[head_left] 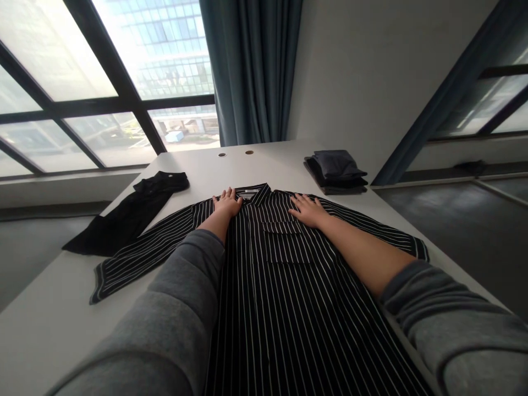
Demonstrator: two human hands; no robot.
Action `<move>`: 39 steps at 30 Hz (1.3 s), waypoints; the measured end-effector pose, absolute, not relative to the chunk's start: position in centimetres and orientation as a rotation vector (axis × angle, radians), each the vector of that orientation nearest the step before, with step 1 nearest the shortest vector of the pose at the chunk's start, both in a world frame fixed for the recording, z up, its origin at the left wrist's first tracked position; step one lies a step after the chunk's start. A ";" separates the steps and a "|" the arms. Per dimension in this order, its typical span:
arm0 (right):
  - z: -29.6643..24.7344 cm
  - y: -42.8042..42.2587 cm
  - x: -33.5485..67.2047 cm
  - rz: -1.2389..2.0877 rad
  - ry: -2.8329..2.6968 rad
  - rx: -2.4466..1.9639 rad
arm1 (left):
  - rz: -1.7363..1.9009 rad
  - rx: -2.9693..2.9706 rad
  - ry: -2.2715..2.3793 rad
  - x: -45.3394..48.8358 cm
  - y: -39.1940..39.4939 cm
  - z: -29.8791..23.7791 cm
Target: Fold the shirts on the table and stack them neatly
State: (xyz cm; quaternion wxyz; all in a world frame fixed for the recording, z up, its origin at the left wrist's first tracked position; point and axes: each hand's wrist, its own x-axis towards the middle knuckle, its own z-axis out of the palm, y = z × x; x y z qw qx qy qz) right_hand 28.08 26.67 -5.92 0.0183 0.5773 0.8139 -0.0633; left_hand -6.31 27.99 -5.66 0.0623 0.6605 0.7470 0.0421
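Note:
A black shirt with thin white stripes (pixel 284 286) lies spread flat on the white table (pixel 49 319), collar at the far end and both short sleeves stretched out to the sides. My left hand (pixel 226 203) rests flat on the left shoulder beside the collar, fingers stretched out. My right hand (pixel 306 210) lies flat on the right shoulder above the chest pocket, fingers spread. Neither hand holds anything. Both arms wear grey sleeves pushed up from the wrists.
A plain black garment (pixel 132 217) lies loosely on the table's left side, partly over its edge. A folded stack of dark clothes (pixel 336 171) sits at the far right corner. Two small round holes (pixel 235 153) mark the table's far edge. Windows and a teal curtain stand behind.

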 end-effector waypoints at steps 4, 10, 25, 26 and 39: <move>-5.8 26.4 27.8 -0.231 2.480 1.919 | 0.048 1.892 2.460 -5.4 26.9 -4.5; -4.4 26.0 27.4 -0.298 2.504 1.945 | 0.173 2.521 2.079 0.5 26.3 -3.1; -6.7 13.2 44.8 -0.090 2.256 2.220 | -0.030 2.270 1.991 4.7 30.1 -4.8; -6.7 13.2 44.8 -0.095 2.230 2.245 | -0.048 2.258 2.003 4.9 30.1 -4.6; -7.0 12.4 45.8 -0.091 2.169 2.320 | 0.109 2.370 2.275 -3.0 13.2 -2.9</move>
